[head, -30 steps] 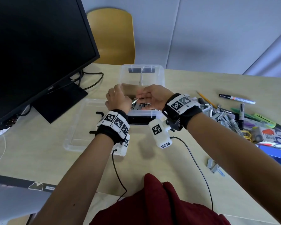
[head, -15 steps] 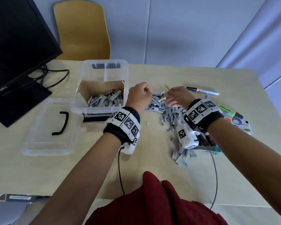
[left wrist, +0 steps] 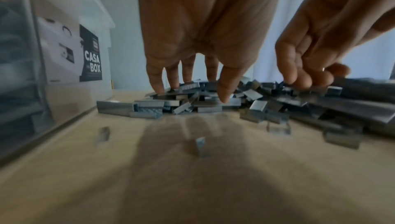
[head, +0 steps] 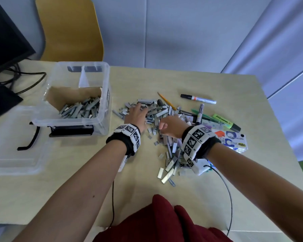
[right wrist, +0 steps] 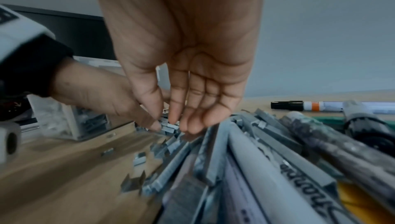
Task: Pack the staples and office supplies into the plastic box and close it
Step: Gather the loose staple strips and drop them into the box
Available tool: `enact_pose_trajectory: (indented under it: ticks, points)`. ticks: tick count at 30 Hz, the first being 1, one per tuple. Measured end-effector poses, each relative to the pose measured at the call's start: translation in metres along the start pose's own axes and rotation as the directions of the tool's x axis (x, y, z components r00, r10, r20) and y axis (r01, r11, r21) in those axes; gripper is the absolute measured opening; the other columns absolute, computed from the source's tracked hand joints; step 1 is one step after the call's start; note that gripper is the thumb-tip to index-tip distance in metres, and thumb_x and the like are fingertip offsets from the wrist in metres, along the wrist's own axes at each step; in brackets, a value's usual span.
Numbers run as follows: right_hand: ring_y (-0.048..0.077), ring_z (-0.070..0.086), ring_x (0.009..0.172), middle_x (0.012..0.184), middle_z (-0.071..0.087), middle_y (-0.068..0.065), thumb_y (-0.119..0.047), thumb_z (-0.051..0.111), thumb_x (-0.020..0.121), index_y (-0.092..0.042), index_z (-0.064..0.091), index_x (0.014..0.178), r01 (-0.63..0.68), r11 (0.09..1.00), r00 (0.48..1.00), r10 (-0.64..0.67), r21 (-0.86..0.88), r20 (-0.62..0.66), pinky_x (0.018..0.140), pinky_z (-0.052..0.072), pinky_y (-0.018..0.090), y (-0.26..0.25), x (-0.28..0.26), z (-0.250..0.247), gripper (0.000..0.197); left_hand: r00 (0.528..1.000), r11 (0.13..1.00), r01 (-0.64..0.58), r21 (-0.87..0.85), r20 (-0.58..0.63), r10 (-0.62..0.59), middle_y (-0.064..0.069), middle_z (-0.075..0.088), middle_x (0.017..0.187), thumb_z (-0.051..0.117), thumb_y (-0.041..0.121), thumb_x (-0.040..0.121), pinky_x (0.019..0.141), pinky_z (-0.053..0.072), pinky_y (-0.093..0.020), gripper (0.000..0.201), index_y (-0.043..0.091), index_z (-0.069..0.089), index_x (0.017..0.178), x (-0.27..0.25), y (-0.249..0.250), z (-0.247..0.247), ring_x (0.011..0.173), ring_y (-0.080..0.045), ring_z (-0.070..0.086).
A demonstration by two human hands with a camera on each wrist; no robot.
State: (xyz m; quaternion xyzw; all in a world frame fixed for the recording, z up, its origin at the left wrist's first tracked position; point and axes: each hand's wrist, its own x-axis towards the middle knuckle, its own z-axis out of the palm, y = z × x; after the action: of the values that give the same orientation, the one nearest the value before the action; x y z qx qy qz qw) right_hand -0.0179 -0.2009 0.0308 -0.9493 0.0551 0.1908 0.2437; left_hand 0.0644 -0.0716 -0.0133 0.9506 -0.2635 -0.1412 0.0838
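Pale wood table (head: 77, 198) is carrying all the items, with a grey partition wall and a yellow chair (head: 68, 28) standing behind it. At the left side of the table, the clear plastic box (head: 104, 95) is sitting open and is already holding a layer of staple strips. Its lid (head: 12, 159) is lying flat on the table just beside the box, on the box's left.

To the right of the box, the loose staple pile (head: 157, 112) is spreading across the table. Markers, a pencil (head: 166, 101) and a green highlighter (head: 226, 121) are lying at the far and right edges of the pile.

The left hand (head: 136, 116) is reaching down onto the left part of the pile, with its fingers (left wrist: 224, 90) extended and spread and its fingertips touching the staples. It is gripping nothing.

The right hand (head: 171, 126) is hovering just beside the left hand, over the middle of the pile. Its fingers (right wrist: 192, 119) are curling loosely downward with the tips touching the staples. Whether the thumb and forefinger are pinching a strip cannot be determined.
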Motion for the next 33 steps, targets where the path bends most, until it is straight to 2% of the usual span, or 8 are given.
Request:
enact_pose_trajectory:
  ticks: [10, 17, 19, 21, 24, 26, 29, 33]
  points:
    - [0.017, 0.060, 0.094, 0.102, 0.066, 0.007, -0.013, 0.051, 0.089, -0.005, 0.065, 0.096, 0.009, 0.990, 1.000, -0.008, 0.138, -0.007, 0.084, 0.044, 0.025, 0.012, 0.008, 0.009, 0.017, 0.991, 0.996, -0.087, 0.012, -0.102, 0.088, -0.013, 0.040, 0.120, 0.046, 0.014, 0.095, 0.082, 0.049, -0.037, 0.023, 0.002, 0.052, 0.114, 0.001, -0.015, 0.004, 0.105, -0.027, 0.049]
    - [0.008, 0.054, 0.069, 0.097, 0.065, 0.005, -0.010, 0.050, 0.091, -0.002, 0.065, 0.097, -0.005, 0.955, 0.996, 0.029, 0.297, -0.079, 0.079, 0.044, 0.025, 0.009, 0.014, 0.008, 0.018, 0.992, 0.922, 0.010, -0.387, -0.111, -0.058, -0.014, 0.035, 0.125, 0.040, 0.019, 0.099, 0.089, 0.037, -0.027, 0.028, 0.000, 0.049, 0.118, -0.010, -0.009, -0.004, 0.107, -0.025, 0.048]
    - [0.010, 0.054, 0.068, 0.096, 0.066, 0.008, -0.009, 0.050, 0.090, 0.000, 0.065, 0.096, -0.014, 0.944, 0.992, 0.054, 0.329, -0.113, 0.076, 0.044, 0.025, 0.008, 0.016, 0.008, 0.019, 0.987, 0.806, 0.078, -0.587, -0.069, -0.146, -0.013, 0.042, 0.111, 0.041, 0.023, 0.099, 0.085, 0.037, -0.028, 0.029, 0.000, 0.053, 0.110, -0.012, -0.006, -0.007, 0.097, -0.023, 0.049]
    - [0.005, 0.052, 0.063, 0.089, 0.064, 0.007, -0.007, 0.051, 0.088, 0.001, 0.066, 0.095, -0.016, 0.936, 0.989, 0.067, 0.353, -0.134, 0.077, 0.045, 0.025, 0.005, 0.018, 0.008, 0.018, 0.973, 0.576, 0.152, -0.804, 0.019, -0.231, -0.008, 0.045, 0.081, 0.041, 0.025, 0.099, 0.069, 0.038, -0.029, 0.024, 0.004, 0.053, 0.092, -0.015, -0.006, -0.009, 0.072, -0.021, 0.048]
    - [0.013, 0.056, 0.072, 0.089, 0.064, 0.007, -0.006, 0.052, 0.087, 0.000, 0.064, 0.097, -0.018, 0.920, 0.987, 0.078, 0.392, -0.137, 0.079, 0.048, 0.029, -0.004, 0.020, 0.009, 0.017, 0.931, -0.089, 0.257, -0.962, 0.271, -0.246, 0.001, 0.034, 0.062, 0.044, 0.020, 0.099, 0.053, 0.028, -0.020, 0.023, 0.013, 0.046, 0.077, -0.022, -0.007, -0.013, 0.055, -0.010, 0.032]
    - [0.019, 0.059, 0.076, 0.092, 0.066, 0.013, -0.004, 0.050, 0.088, -0.001, 0.061, 0.101, -0.036, 0.876, 0.990, 0.097, 0.482, -0.103, 0.075, 0.050, 0.032, -0.010, 0.022, 0.010, 0.018, 0.912, -0.412, 0.283, -0.866, 0.376, -0.164, 0.003, 0.038, 0.063, 0.047, 0.019, 0.097, 0.052, 0.032, -0.017, 0.020, 0.014, 0.048, 0.078, -0.028, -0.009, -0.016, 0.054, -0.007, 0.036]
    - [0.021, 0.061, 0.069, 0.081, 0.060, 0.009, 0.001, 0.049, 0.090, -0.004, 0.055, 0.106, -0.091, 0.685, 0.993, 0.114, 0.723, 0.017, 0.062, 0.052, 0.023, -0.018, 0.024, 0.011, 0.018, 0.894, -0.607, 0.287, -0.741, 0.434, -0.108, 0.002, 0.046, 0.058, 0.048, 0.021, 0.096, 0.044, 0.039, -0.016, 0.020, 0.013, 0.053, 0.079, -0.032, -0.011, -0.013, 0.044, -0.006, 0.045]
    - [0.008, 0.060, 0.057, 0.070, 0.059, 0.004, 0.001, 0.056, 0.088, -0.007, 0.059, 0.089, -0.074, 0.538, 0.995, 0.102, 0.840, 0.022, 0.054, 0.050, 0.014, -0.022, 0.026, 0.009, 0.008, 0.876, -0.654, 0.277, -0.704, 0.464, -0.129, 0.001, 0.047, 0.062, 0.047, 0.023, 0.097, 0.046, 0.037, -0.018, 0.020, 0.015, 0.054, 0.081, -0.033, -0.011, -0.010, 0.046, -0.008, 0.046]
